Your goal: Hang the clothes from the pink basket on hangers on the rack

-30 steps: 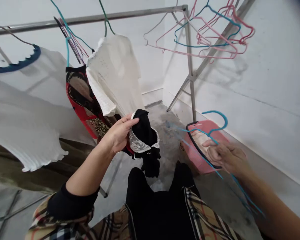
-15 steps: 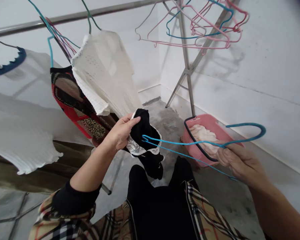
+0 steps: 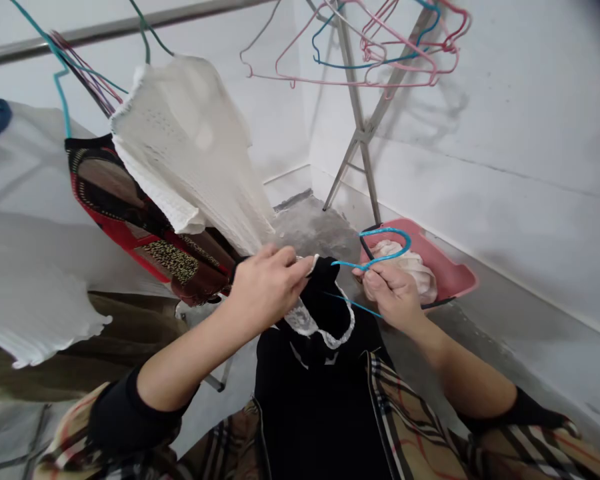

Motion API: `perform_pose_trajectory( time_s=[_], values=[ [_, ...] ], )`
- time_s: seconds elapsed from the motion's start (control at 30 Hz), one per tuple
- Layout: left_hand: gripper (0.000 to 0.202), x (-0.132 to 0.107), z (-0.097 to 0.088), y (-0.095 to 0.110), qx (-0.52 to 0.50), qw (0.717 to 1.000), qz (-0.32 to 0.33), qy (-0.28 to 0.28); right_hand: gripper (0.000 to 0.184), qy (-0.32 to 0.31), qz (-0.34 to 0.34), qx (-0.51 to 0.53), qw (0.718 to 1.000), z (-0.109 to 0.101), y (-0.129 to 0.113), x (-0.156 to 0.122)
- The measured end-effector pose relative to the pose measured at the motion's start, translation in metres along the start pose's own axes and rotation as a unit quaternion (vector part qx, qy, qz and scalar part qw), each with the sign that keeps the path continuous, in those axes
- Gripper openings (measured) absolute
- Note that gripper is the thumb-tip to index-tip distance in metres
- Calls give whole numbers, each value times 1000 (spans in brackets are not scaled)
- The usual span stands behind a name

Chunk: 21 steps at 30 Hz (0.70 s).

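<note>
My left hand [image 3: 267, 287] is closed on the edge of a black garment [image 3: 327, 293] trimmed with white lace. The garment hangs over my lap, and its exact kind is unclear. In my right hand [image 3: 393, 293] I grip a blue wire hanger [image 3: 390, 253] just below its hook, which curves up above my fingers. One end of the hanger reaches inside the garment's opening, so that part is hidden by the black cloth. The hanger's lower wire shows between the garment and my right hand.
A pink basket [image 3: 455, 277] with pale cloth [image 3: 405, 263] in it stands on the floor at the right by the wall. Pink, red and blue hangers [image 3: 350, 81] hang from the metal rack [image 3: 200, 15]. A white knit top [image 3: 190, 140] and a patterned garment [image 3: 145, 233] hang at the left.
My right hand has moved left, pushing the hanger deeper into the black garment. My left hand has shifted slightly right and down, its back now turned up. The view has swung a little right.
</note>
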<state>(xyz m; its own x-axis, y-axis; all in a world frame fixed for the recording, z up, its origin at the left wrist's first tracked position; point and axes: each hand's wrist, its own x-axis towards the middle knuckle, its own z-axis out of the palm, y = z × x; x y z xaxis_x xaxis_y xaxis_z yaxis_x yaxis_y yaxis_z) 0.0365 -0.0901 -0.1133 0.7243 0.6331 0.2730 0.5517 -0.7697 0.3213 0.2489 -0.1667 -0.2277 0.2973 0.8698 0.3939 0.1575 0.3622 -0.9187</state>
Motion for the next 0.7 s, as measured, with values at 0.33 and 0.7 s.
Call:
perform_pose_trajectory(
  time_s=[0.33,0.7],
  values=[
    [33,-1,-20,-3,116,993,-7,3,19,187,-158,-145,959,-5,1,16],
    [32,-11,-23,-4,71,996,-11,56,37,83,229,70,967,35,94,-5]
  ],
)
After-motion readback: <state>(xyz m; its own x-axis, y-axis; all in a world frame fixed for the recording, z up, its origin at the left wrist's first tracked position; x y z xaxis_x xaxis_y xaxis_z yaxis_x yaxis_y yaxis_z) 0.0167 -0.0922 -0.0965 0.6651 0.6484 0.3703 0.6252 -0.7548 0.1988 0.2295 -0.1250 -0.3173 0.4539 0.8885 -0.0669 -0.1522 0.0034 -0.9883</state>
